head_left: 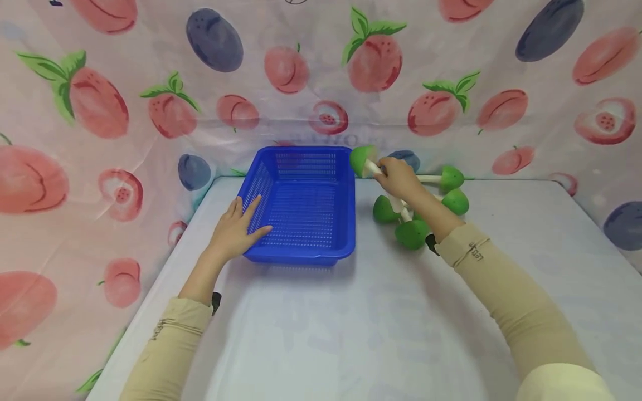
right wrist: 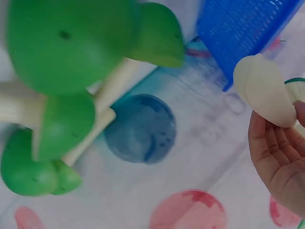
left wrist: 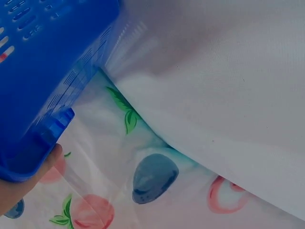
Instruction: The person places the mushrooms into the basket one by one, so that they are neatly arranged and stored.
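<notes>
A green-capped toy mushroom with a white stem is in my right hand, just off the back right corner of a blue plastic basket. My fingers hold it by the stem; in the right wrist view the pale stem end sticks out from the fingers. My left hand rests on the basket's left rim, its fingers straight and spread, thumb and forefinger reaching over the inner side. Several more toy mushrooms lie in a pile right of the basket, partly hidden under my right hand and forearm.
The basket stands at the back of a white-covered table. A fruit-print cloth hangs behind the table and along its left side. In the right wrist view the mushroom pile lies close to that cloth.
</notes>
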The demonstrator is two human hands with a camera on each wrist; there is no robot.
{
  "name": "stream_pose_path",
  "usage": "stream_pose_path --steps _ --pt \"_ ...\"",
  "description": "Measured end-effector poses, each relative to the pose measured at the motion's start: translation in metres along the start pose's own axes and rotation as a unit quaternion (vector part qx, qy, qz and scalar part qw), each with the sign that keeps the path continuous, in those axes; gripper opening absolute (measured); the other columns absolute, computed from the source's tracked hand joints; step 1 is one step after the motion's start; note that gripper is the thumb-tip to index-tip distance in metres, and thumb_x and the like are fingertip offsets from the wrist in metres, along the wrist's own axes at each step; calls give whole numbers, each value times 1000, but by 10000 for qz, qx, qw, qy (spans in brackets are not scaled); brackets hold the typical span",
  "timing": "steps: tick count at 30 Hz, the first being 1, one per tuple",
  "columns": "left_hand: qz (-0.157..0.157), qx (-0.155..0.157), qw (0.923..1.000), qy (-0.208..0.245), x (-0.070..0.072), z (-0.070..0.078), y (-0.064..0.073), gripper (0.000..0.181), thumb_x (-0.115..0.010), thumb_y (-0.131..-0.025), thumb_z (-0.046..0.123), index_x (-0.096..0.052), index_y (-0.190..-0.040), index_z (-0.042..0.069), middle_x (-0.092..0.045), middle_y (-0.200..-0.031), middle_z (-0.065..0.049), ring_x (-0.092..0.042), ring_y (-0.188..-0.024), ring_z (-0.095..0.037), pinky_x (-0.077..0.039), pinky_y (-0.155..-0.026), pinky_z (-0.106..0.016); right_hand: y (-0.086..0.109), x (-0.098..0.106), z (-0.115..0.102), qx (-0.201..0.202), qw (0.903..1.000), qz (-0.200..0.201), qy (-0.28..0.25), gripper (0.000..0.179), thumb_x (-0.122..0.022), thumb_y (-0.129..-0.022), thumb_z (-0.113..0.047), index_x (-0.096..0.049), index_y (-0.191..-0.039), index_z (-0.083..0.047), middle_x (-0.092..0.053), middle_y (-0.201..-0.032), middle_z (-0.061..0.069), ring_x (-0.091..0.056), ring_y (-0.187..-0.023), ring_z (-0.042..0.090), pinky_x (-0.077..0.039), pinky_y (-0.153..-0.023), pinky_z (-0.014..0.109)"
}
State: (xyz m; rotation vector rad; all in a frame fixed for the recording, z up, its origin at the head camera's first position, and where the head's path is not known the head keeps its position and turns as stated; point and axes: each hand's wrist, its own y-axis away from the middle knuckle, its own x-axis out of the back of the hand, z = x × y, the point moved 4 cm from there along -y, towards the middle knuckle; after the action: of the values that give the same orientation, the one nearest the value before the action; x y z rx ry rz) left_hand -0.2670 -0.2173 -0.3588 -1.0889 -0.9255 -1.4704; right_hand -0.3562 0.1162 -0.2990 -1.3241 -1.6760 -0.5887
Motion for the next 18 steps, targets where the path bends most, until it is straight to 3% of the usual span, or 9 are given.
stream_pose_path --steps 6,13,18 --pt "72 -65 9999 105 -2 4 0 72 -36 -96 56 -13 -153 19 -1 -153 -33 -1 -143 -47 -10 -114 -62 -15 6 -24 57 9990 -278 358 31 -52 -96 -11 -56 -120 7 -65 -100 24 -59 -77 29 -48 -67 39" --pt "119 -21 9999 -31 -6 10 -1 60 -31 -101 46 -21 -151 15 -5 -153 -34 -3 -143 -46 -12 -114 -60 -36 14 -56 322 9947 -659 722 30 -48 -96 -7 -57 -122 5 -61 -120 24 -61 -100 35 -51 -85 44" --pt "190 17 9998 25 -6 15 -2 59 -30 -101 45 -22 -151 15 -6 -153 -33 -3 -144 -46 -12 -114 -60 -58 17 -78 502 9881 -876 1163 31 -48 -94 -6 -60 -122 2 -62 -121 20 -60 -105 32 -48 -92 43"
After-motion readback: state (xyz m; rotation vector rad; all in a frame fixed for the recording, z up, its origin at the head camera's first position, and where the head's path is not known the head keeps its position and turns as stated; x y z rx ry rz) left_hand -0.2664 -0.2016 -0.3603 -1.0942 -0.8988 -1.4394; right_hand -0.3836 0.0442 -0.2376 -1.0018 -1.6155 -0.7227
